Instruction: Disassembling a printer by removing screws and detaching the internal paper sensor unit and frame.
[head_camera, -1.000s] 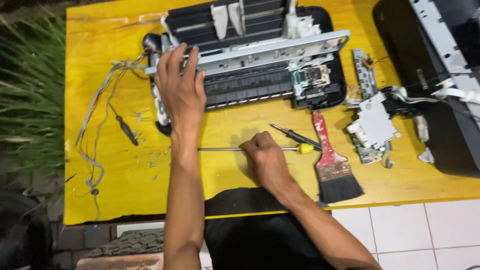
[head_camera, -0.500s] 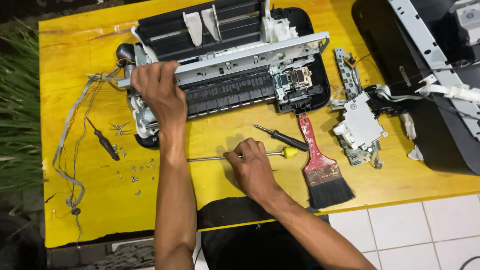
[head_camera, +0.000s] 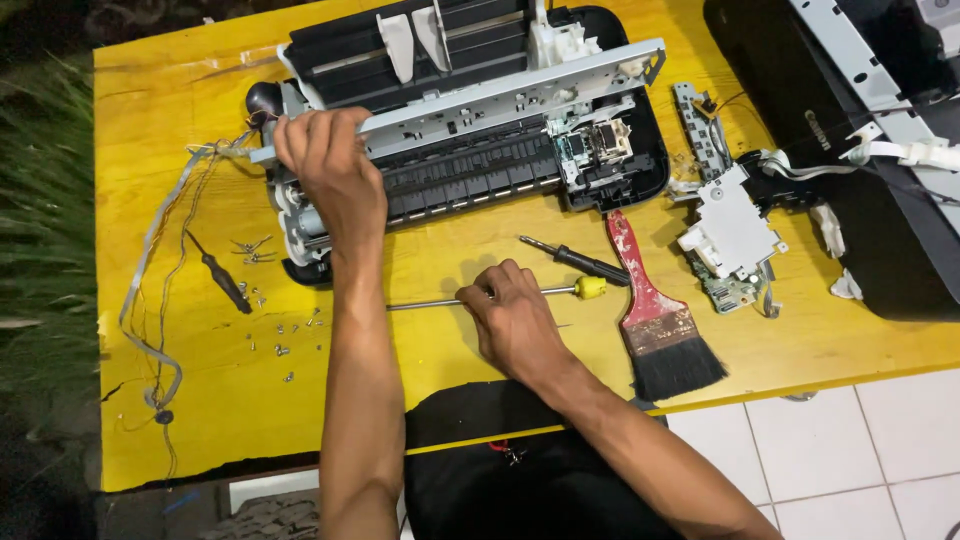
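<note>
Your left hand (head_camera: 335, 180) grips the opened printer's (head_camera: 470, 110) left end on the yellow table (head_camera: 200, 420). Your right hand (head_camera: 515, 320) closes over the long screwdriver (head_camera: 500, 296) lying before it.

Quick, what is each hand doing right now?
Left hand: closed around the grey metal rail of the opened black printer.
Right hand: resting on the long metal screwdriver with a yellow end; grip unclear.
</note>
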